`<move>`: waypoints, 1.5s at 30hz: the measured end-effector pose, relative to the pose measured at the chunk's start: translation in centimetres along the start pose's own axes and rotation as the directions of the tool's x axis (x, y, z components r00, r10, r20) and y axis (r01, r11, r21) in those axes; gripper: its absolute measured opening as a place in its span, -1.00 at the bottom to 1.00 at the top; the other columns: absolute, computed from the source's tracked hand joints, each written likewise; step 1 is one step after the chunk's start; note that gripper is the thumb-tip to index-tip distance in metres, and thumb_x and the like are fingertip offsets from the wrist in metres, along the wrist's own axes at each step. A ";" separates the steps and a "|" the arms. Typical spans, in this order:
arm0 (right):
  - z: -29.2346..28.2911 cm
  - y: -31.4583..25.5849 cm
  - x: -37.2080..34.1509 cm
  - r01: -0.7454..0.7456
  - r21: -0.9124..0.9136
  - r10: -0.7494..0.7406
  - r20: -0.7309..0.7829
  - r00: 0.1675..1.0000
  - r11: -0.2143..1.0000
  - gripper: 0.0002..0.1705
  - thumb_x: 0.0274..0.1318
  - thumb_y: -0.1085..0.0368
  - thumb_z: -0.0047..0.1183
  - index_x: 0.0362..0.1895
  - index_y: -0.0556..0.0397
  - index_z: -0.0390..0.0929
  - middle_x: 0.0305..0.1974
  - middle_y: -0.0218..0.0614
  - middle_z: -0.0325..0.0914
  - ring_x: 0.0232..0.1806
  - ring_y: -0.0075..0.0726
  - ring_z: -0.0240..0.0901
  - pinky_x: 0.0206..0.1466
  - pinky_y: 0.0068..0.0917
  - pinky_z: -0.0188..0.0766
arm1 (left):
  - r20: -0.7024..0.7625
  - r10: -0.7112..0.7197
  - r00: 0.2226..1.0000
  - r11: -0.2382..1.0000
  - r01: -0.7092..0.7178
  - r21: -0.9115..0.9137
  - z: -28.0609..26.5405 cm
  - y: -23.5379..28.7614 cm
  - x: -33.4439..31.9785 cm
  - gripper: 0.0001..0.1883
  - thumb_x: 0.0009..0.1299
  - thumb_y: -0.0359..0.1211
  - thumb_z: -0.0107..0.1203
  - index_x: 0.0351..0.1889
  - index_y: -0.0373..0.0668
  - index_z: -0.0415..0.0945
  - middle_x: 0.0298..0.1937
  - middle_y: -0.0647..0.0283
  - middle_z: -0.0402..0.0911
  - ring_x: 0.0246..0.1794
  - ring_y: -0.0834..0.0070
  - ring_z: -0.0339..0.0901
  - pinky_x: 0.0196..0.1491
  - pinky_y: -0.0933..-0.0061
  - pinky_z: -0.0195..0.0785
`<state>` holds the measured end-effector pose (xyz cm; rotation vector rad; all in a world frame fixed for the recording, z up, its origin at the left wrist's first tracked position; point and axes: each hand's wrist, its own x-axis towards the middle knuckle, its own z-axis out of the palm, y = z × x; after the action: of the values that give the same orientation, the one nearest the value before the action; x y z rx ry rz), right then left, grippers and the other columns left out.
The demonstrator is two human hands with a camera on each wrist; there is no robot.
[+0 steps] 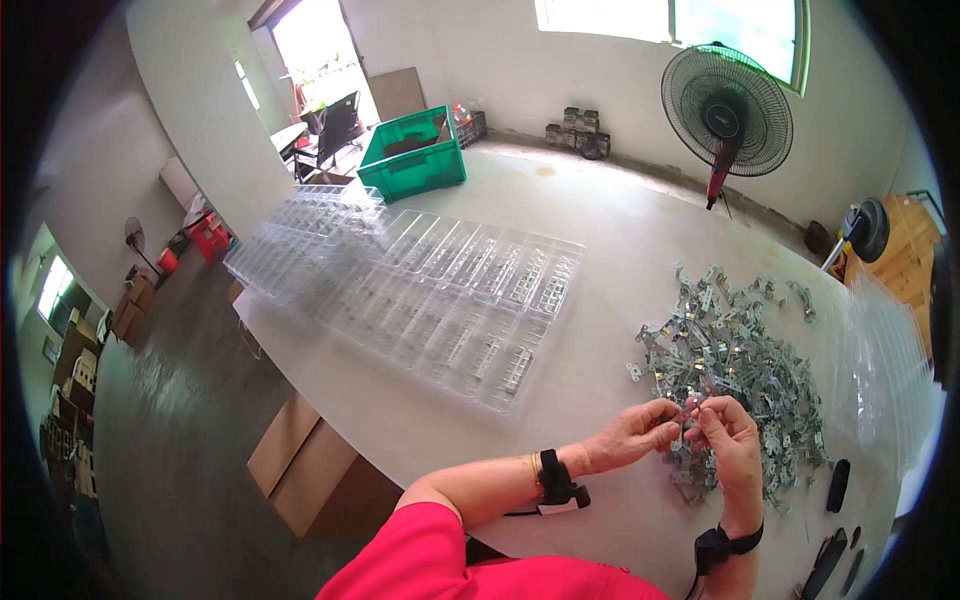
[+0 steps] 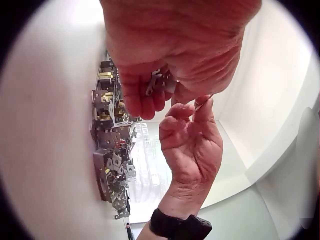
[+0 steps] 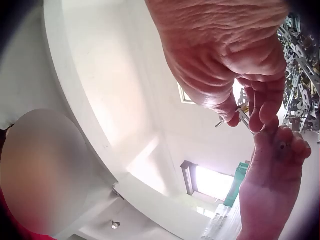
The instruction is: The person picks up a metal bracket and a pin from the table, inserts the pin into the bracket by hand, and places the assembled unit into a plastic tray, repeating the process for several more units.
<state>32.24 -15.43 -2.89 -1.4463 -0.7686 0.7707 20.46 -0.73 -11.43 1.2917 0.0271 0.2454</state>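
Note:
Both hands meet over a heap of small stamped metal brackets (image 1: 735, 350), some with brass-coloured parts. My left hand (image 1: 632, 437) has its fingers curled round a small metal bracket (image 2: 161, 82), partly hidden by the palm. My right hand (image 1: 732, 455) comes in from the other side, its fingertips right at the left hand's fingers. In the right wrist view, thumb and fingers of the right hand pinch a small silvery metal piece (image 3: 243, 116) with a brass-coloured spot. Fingers cover most of that piece.
Clear plastic compartment trays (image 1: 440, 310) filled with rows of metal parts lie left of the heap. More clear trays (image 1: 880, 370) stand at the right edge. A green crate (image 1: 415, 165) sits at the back, a black fan (image 1: 725, 115) beyond the table, and a cardboard box (image 1: 320, 470) below its edge.

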 end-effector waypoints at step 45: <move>5.0 0.1 -3.0 0.129 -0.309 0.057 0.528 0.848 0.942 -0.82 0.32 0.26 0.16 -0.17 0.12 0.63 -0.42 -0.36 0.63 -0.36 -0.57 0.51 -0.26 -0.54 0.45 | -0.440 0.675 0.592 0.199 0.428 0.881 -19.7 20.1 0.3 -0.78 0.22 -0.28 0.19 -0.31 -0.23 0.70 -0.37 -0.07 0.69 -0.30 0.06 0.70 -0.18 0.16 0.53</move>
<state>26.43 -15.17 -3.05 -1.5239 -1.4076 1.0709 14.35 23.12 2.29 2.4306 1.0873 1.1923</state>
